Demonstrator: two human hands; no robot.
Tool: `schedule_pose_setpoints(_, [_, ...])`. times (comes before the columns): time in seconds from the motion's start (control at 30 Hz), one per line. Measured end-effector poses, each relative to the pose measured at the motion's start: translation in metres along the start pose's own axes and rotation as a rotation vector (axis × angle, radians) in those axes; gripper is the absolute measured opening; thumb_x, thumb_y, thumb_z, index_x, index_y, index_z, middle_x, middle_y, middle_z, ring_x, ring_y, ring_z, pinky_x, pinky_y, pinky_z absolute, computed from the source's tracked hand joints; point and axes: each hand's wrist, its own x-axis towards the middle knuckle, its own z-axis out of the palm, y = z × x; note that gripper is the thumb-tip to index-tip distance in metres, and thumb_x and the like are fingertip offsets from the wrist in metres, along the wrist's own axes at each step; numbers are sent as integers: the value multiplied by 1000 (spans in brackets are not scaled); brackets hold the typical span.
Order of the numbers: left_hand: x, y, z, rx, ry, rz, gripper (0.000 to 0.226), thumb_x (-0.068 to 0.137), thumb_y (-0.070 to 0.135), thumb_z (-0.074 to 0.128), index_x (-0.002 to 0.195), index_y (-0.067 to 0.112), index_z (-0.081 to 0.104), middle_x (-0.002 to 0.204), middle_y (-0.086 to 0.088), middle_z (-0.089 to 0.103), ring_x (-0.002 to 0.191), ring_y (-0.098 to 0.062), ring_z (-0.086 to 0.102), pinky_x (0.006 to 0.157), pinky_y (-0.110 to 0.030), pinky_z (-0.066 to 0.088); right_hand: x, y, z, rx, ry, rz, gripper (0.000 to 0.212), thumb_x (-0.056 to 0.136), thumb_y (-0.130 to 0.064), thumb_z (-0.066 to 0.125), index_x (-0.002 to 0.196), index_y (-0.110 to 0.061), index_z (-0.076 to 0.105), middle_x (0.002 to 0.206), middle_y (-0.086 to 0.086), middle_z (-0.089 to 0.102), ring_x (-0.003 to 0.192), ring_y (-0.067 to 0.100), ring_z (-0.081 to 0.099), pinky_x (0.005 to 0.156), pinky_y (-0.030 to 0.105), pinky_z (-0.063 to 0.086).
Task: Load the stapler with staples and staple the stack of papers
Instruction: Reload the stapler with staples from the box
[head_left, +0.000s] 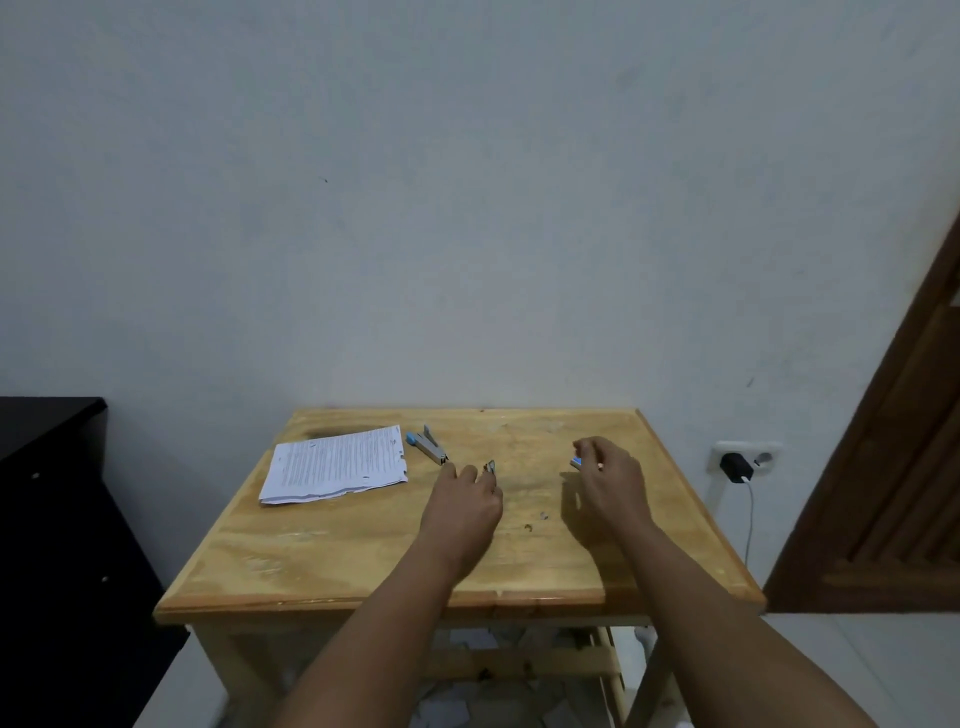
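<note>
Nearby, stapler (427, 445) beside papers (336, 464); left hand (466, 498) pinches staples (490, 467), right hand (609, 480) pinches box (575, 462).

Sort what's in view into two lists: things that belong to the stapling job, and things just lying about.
Belongs to the job:
- stapler, lying opened on the table
- stack of papers
- strip of staples, pinched by the left hand
- small blue box, probably the staple box, held by the right hand

Just lying about:
- small bits on the tabletop
- black charger in the wall socket
- black cabinet
</note>
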Motion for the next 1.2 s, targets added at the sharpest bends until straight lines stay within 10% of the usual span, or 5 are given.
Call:
schedule_pose_setpoints(0.17, [11,3,-10,23,-142,-35,28,99,20,59,124,11,68,133,-14,62,119,-34,57,105,-56,42,0,39,-9,-383,-107,-74,38,105,-27,52,142,-23,60,146,1,59,131,23,54,107,47,46])
schedule_pose_setpoints(0.5, [44,-4,-34,80,-248,43,16,100,14,55,107,13,69,92,-4,65,81,-24,61,68,-36,46,-6,60,-6,-566,-141,-155,44,104,-35,52,146,-24,59,151,1,57,136,21,53,115,45,37])
schedule_pose_setpoints(0.9, [46,6,10,-275,-102,-208,19,99,13,58,112,12,72,103,-6,67,85,-28,69,68,-38,56,-4,62,-4,-546,-104,-179,34,104,-37,55,134,-31,69,129,-3,70,116,19,59,96,40,46])
schedule_pose_setpoints(1.2, [33,-3,9,-515,94,-178,44,104,36,49,145,30,60,152,11,58,120,-18,68,87,-39,60,-6,61,-6,-527,-80,-174,30,99,-32,62,126,-25,70,118,-3,73,103,17,62,86,39,50])
